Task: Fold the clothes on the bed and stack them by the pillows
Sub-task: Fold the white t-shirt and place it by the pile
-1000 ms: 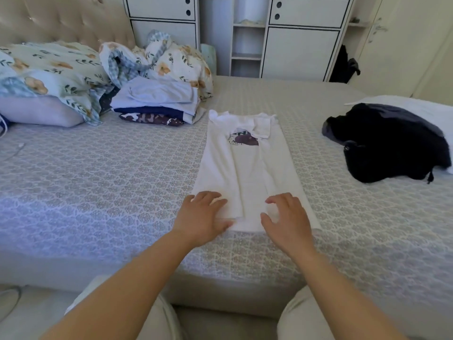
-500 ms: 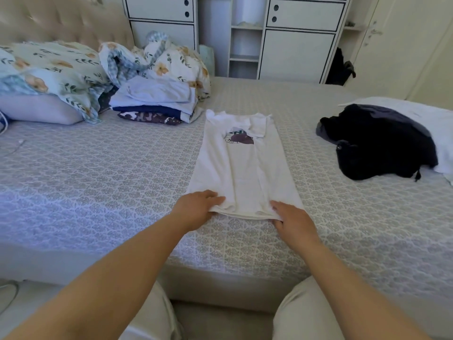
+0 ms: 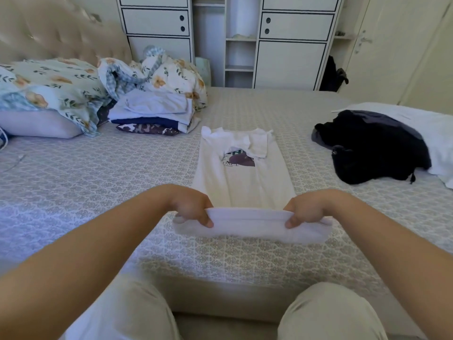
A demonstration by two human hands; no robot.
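A white T-shirt (image 3: 242, 177) with a purple print lies lengthwise on the bed (image 3: 98, 182), its sides folded in. My left hand (image 3: 192, 207) pinches the left corner of its near hem, and my right hand (image 3: 306, 209) pinches the right corner. The hem is lifted off the bed and stretched between them. A stack of folded clothes (image 3: 154, 114) sits by the floral pillows (image 3: 49, 87) at the back left. A dark heap of clothes (image 3: 372, 146) lies at the right beside a white garment (image 3: 426, 128).
A white wardrobe with shelves (image 3: 240, 40) stands behind the bed. A padded headboard (image 3: 56, 33) is at the left. A door (image 3: 392, 45) is at the far right. My knees in light trousers press against the bed's front edge.
Both hands went from lying flat on the shirt's near hem to gripping its corners. They have raised the hem off the bed.
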